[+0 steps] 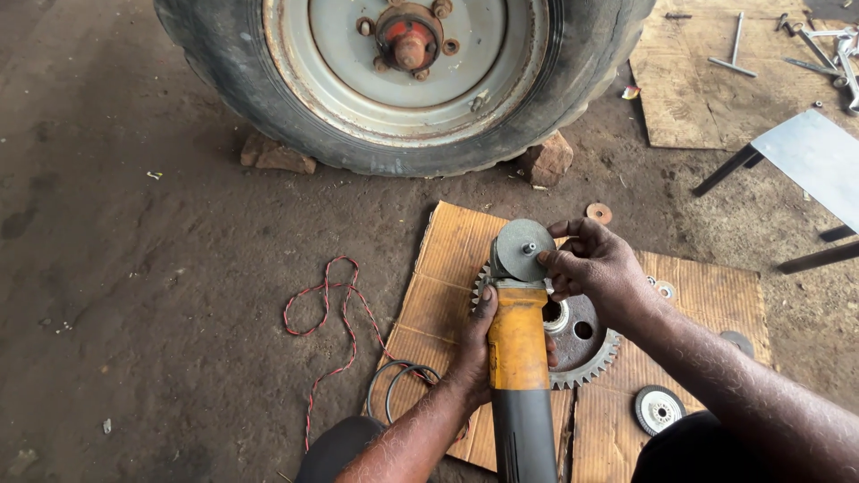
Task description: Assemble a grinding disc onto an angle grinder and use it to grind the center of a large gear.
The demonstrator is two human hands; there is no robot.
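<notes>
My left hand [475, 344] grips the yellow body of an angle grinder [518, 344], held upright with its head away from me. A round grey disc [524, 249] sits on the grinder's spindle. My right hand [595, 266] pinches the disc's right edge with its fingertips. Under the grinder a large toothed steel gear [582, 344] lies flat on sheets of cardboard [447, 268].
A big tyre with a grey rim [403, 80] stands ahead, chocked by stones [547, 159]. A red twisted cable [333, 313] trails on the dirt floor at left. A spare grinding disc [659, 409], washers [599, 213], scattered metal tools [823, 49] and a metal stool [819, 156] lie at right.
</notes>
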